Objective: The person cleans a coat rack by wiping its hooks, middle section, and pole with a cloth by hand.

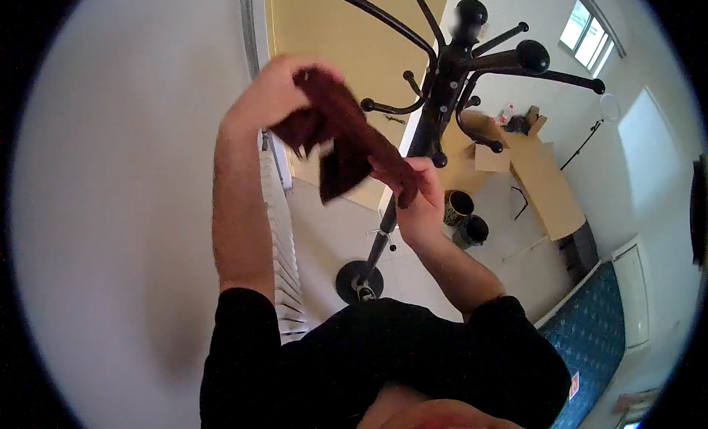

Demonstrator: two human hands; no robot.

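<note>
A dark maroon piece of cloth [343,123] is stretched slantwise between my two hands, with a loose flap hanging below its middle. My left hand [284,90] is closed on its upper end, with the fingers partly behind the fabric. Lower and to the right, my right hand [422,200] grips the other end between thumb and fingers. Just beyond the cloth stands a black coat stand [442,97] with curved, ball-tipped arms. The cloth is a little blurred, and its exact kind cannot be made out.
A pale wall and a white radiator [276,237] are on the left, with a yellowish door [346,53] behind. The stand's round base [359,281] is near my feet. Two dark bins [470,230], a cardboard box [546,182] and a blue mattress [590,340] lie to the right.
</note>
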